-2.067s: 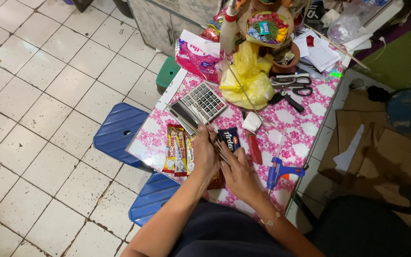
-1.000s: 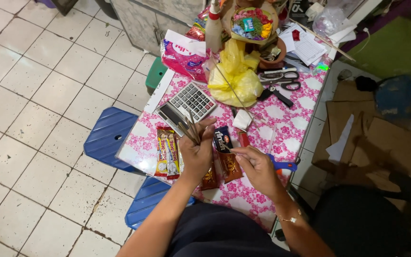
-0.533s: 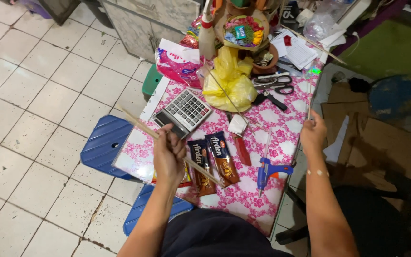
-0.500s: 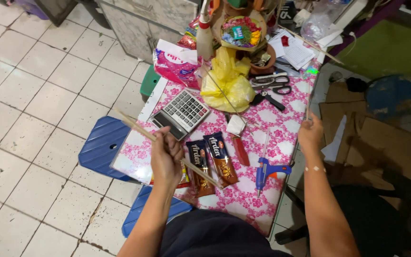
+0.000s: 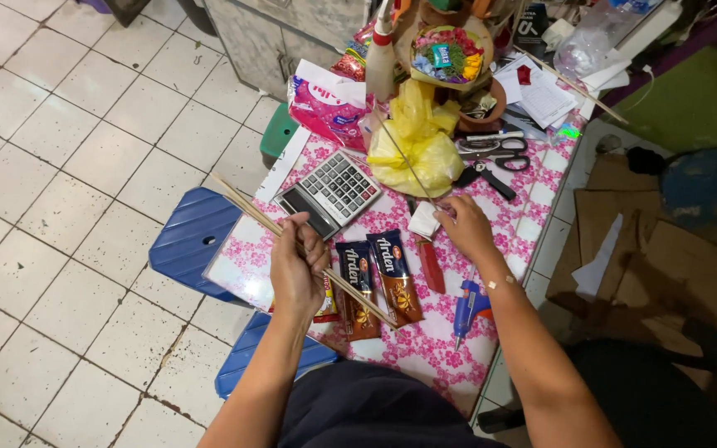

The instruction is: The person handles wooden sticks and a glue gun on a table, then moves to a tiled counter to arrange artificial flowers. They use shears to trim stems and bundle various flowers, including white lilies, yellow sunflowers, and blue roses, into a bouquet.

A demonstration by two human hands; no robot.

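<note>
Left hand [image 5: 296,267] nearest, fingers closed round thin bamboo sticks [image 5: 251,209], long axis running up-left to down-right over two brown snack packets [image 5: 379,282] on pink floral surface [image 5: 433,348]. Farther, right hand [image 5: 465,226], fingers curled loosely, touches small white paper piece [image 5: 421,221] near grey calculator [image 5: 330,192].

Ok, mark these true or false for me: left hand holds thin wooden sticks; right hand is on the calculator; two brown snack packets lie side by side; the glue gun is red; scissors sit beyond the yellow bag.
1. The left hand holds thin wooden sticks: true.
2. The right hand is on the calculator: false, it rests by a small white piece, apart from the calculator.
3. Two brown snack packets lie side by side: true.
4. The glue gun is red: false, it is blue.
5. Scissors sit beyond the yellow bag: false, they lie beside it.
</note>
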